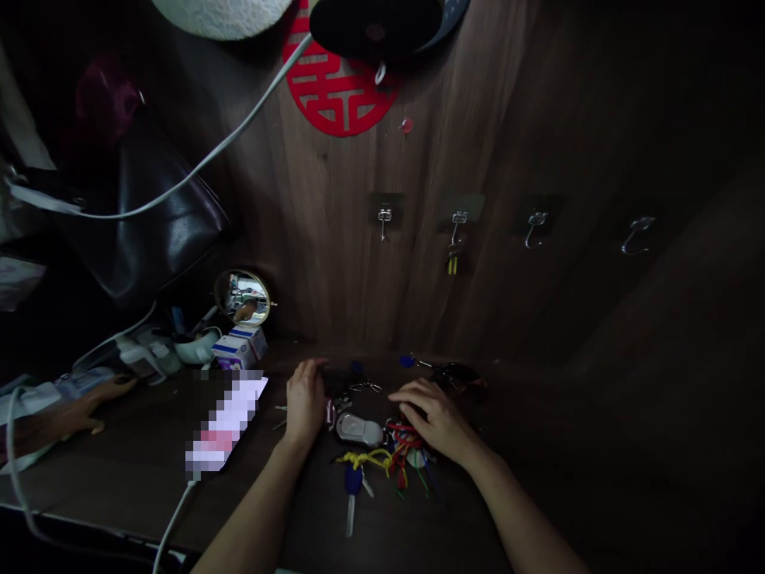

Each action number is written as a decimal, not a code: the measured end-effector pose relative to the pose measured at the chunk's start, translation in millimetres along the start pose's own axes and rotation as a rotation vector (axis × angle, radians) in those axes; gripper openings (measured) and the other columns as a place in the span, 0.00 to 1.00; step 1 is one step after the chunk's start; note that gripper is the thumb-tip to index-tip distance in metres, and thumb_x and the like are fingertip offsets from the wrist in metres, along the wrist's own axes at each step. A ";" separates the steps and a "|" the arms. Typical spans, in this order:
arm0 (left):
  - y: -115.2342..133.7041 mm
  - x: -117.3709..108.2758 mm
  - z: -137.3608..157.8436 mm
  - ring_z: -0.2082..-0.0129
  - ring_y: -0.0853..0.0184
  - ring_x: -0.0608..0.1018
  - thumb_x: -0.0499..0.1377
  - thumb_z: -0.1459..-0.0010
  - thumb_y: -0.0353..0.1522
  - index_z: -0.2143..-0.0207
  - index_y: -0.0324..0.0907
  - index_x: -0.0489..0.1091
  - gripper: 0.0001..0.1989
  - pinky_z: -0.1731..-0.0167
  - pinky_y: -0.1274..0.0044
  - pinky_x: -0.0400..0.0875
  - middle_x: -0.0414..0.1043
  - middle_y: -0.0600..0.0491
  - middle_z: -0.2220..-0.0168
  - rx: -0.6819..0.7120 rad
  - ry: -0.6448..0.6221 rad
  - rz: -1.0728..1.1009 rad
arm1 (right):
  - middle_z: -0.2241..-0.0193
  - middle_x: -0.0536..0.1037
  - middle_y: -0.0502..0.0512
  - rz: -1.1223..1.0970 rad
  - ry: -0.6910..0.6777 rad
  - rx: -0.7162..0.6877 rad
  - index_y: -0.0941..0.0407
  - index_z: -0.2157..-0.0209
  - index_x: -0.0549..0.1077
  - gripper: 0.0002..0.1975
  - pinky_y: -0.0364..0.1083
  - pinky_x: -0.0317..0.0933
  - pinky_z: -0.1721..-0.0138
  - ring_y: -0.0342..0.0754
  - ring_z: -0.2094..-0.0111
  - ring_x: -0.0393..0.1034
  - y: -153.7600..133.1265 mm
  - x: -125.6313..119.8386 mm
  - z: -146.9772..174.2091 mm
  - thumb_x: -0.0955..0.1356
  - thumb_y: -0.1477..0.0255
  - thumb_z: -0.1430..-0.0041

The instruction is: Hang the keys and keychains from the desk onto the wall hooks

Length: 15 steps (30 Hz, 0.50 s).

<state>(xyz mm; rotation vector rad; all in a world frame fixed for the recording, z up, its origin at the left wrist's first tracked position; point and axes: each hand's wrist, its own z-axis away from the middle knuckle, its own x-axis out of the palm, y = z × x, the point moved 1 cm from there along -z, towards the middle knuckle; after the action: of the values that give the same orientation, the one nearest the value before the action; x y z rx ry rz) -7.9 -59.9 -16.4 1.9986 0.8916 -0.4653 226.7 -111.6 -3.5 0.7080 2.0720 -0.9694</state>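
Observation:
My left hand (306, 402) rests at the left side of a pile of keys, its fingers bent forward and apart from any visible grip. Beside it lie a silver-grey key fob (358, 429) and a small pink piece (330, 412). My right hand (433, 414) is over the right side of the pile, fingers stretched out, above red, blue and green cords (406, 438). In front of the fob, a yellow knotted cord (366, 458) lies by a blue-headed key (352, 481). Behind my hands are a blue key tag (407, 361) and a dark key bunch (457, 375).
Metal hooks (536, 227) line the wooden wall; one hook (459, 226) carries a small yellow-marked item (453, 263). At left are a lit phone (227, 422) on a cable, a box (239, 347), a round mirror (244, 298), a wooden hand (96, 406) and a black bag (161, 215).

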 end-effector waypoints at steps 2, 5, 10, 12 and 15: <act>-2.9 -1.7 -1.9 0.59 0.62 0.73 0.45 0.44 0.24 0.62 0.42 0.67 0.14 0.60 0.70 0.67 0.71 0.50 0.63 -0.017 0.058 0.074 | 0.64 0.74 0.53 -0.013 -0.025 -0.020 0.50 0.58 0.72 0.12 0.51 0.58 0.55 0.48 0.60 0.66 -6.1 3.8 -1.8 0.61 0.74 0.41; -4.1 -1.7 -1.7 0.60 0.62 0.73 0.46 0.44 0.25 0.63 0.42 0.68 0.13 0.60 0.71 0.67 0.71 0.50 0.64 -0.017 0.080 0.129 | 0.62 0.73 0.53 0.021 -0.024 0.034 0.49 0.56 0.71 0.15 0.51 0.59 0.55 0.48 0.59 0.66 -2.2 9.8 -2.6 0.60 0.77 0.42; 4.9 0.7 2.9 0.63 0.65 0.74 0.47 0.44 0.23 0.64 0.42 0.68 0.13 0.61 0.72 0.67 0.72 0.52 0.66 0.059 0.001 0.173 | 0.63 0.71 0.54 0.104 -0.039 0.203 0.50 0.63 0.73 0.13 0.49 0.61 0.57 0.50 0.59 0.65 19.5 12.4 1.1 0.62 0.79 0.45; 10.0 2.0 5.4 0.63 0.65 0.74 0.47 0.43 0.24 0.64 0.43 0.68 0.12 0.61 0.72 0.66 0.72 0.52 0.66 0.098 -0.048 0.186 | 0.66 0.71 0.53 0.089 -0.038 0.240 0.51 0.69 0.72 0.09 0.49 0.61 0.59 0.49 0.61 0.66 23.1 10.0 1.7 0.62 0.76 0.45; 17.3 4.2 9.8 0.62 0.64 0.73 0.48 0.43 0.25 0.63 0.43 0.68 0.11 0.60 0.71 0.65 0.72 0.52 0.66 0.158 -0.123 0.189 | 0.68 0.71 0.52 0.025 0.023 0.262 0.51 0.73 0.70 0.07 0.49 0.60 0.59 0.50 0.62 0.66 23.4 6.2 0.2 0.62 0.74 0.44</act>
<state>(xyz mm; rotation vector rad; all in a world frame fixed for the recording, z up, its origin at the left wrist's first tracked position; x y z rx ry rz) 7.8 -72.6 -14.5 2.1479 0.5994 -0.5586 240.0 -97.6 -18.0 0.8801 1.9700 -1.2377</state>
